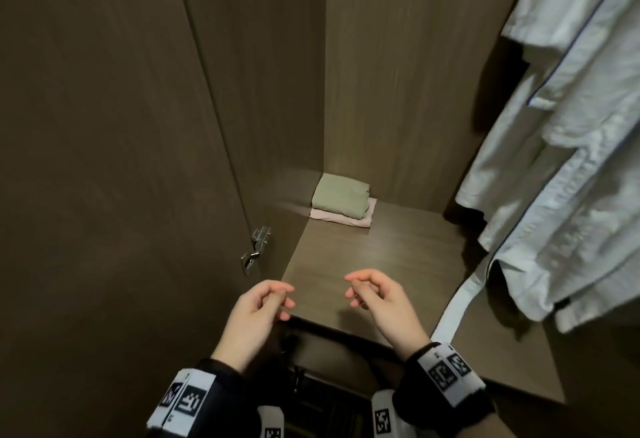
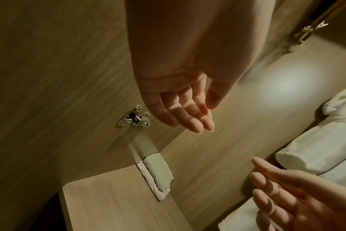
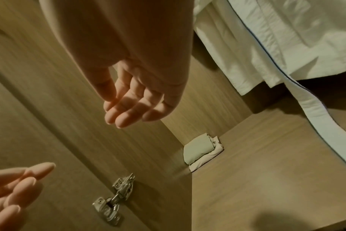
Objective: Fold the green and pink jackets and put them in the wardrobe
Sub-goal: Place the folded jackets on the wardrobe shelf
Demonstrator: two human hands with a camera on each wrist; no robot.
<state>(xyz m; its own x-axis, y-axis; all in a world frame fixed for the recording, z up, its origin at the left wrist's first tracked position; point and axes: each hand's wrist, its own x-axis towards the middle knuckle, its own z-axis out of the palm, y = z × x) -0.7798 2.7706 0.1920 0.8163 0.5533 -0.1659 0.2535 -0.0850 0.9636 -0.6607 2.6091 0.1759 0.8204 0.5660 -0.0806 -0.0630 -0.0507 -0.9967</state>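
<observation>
The folded green jacket (image 1: 339,198) lies on top of the folded pink jacket (image 1: 343,218) in the back left corner of the wardrobe shelf (image 1: 381,264). The same stack shows in the left wrist view, green jacket (image 2: 159,173) over pink jacket (image 2: 150,182), and in the right wrist view, green jacket (image 3: 198,150) over pink jacket (image 3: 206,159). My left hand (image 1: 266,302) and right hand (image 1: 367,294) hover empty above the shelf's front edge, well short of the stack. Their fingers hang loosely curled and hold nothing.
White garments (image 1: 568,146) hang at the right, and a white strip (image 1: 457,302) trails onto the shelf. The open wardrobe door (image 1: 104,160) stands at the left with a metal hinge (image 1: 256,250). Below the shelf is a dark space (image 1: 329,385).
</observation>
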